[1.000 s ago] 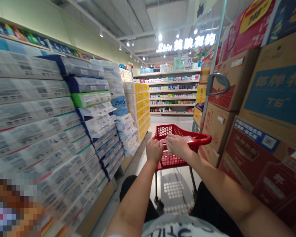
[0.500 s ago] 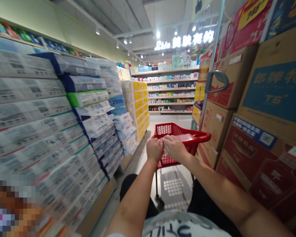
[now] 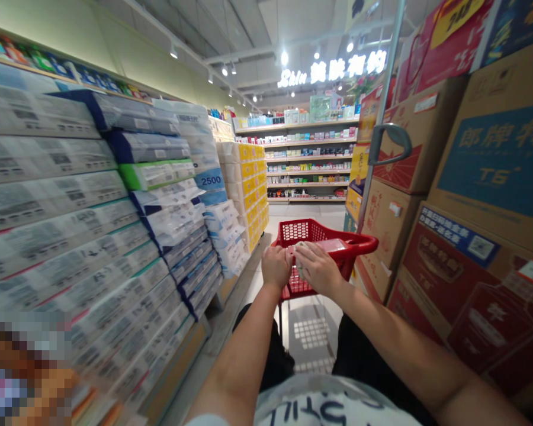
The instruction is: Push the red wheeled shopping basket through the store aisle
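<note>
A red plastic shopping cart (image 3: 296,229) stands in front of me, its handle towards me. My left hand (image 3: 276,266) is closed around the left part of the handle. Right beside it, my right hand (image 3: 316,267) rests over the middle of the handle with its fingers curled over the bar. Something small and pale greenish (image 3: 299,269) shows under the right hand's fingers; I cannot make out what it is. A pinkish clear panel (image 3: 333,245) lies along the handle to the right of that hand. My fingertips are mostly hidden.
Tall stacks of wrapped tissue packs (image 3: 39,195) line the left side, with yellow-and-white packs (image 3: 252,189) further on. Cardboard cartons (image 3: 484,142) are piled close on the right beside a metal post with a grey handle (image 3: 391,145). Stocked shelves (image 3: 311,151) stand across the aisle's end.
My legs have shifted in a step, and the view has steadied. Both hands stay at the cart handle; the shelves and stacks look nearly the same.
</note>
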The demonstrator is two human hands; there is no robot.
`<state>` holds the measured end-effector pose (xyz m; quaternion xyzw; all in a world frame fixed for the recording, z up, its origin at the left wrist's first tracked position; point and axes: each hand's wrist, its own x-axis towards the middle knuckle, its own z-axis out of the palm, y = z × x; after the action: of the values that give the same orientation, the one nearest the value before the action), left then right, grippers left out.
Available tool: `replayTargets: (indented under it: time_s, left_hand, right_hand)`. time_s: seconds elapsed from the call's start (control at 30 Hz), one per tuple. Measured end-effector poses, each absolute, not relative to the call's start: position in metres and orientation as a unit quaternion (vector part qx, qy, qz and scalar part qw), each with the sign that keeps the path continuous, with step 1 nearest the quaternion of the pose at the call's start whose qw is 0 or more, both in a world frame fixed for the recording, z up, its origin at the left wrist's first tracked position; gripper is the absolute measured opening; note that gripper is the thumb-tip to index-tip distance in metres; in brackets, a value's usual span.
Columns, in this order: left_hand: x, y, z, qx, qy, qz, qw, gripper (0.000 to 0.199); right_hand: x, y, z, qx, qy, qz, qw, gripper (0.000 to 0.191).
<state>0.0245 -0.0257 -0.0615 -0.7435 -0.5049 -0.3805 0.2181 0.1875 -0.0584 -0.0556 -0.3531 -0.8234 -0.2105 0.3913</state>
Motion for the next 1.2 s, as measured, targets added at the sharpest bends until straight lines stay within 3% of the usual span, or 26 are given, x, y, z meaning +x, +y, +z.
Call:
replayTargets:
  time_s: [0.23,0.5,1.2]
  left_hand:
    - [0.026,-0.022,-0.063,-0.741,-0.504,-0.388,0.215,0.030]
    - [0.025,-0.024,-0.063,-0.744,-0.509,-0.374,0.219,0.030]
    - [0.034,-0.023,-0.062,-0.742,-0.513,-0.365,0.230,0.033]
  right_hand:
    - [0.216,-0.042,-0.052,-0.458,-0.721,-0.187,0.485,0.034]
    - [0.176,-0.062,-0.054,-0.343,-0.829,-0.186,0.400,0.034]
    - [0.201,-0.058,-0.060,-0.373,-0.773,-0.155,0.489,0.035]
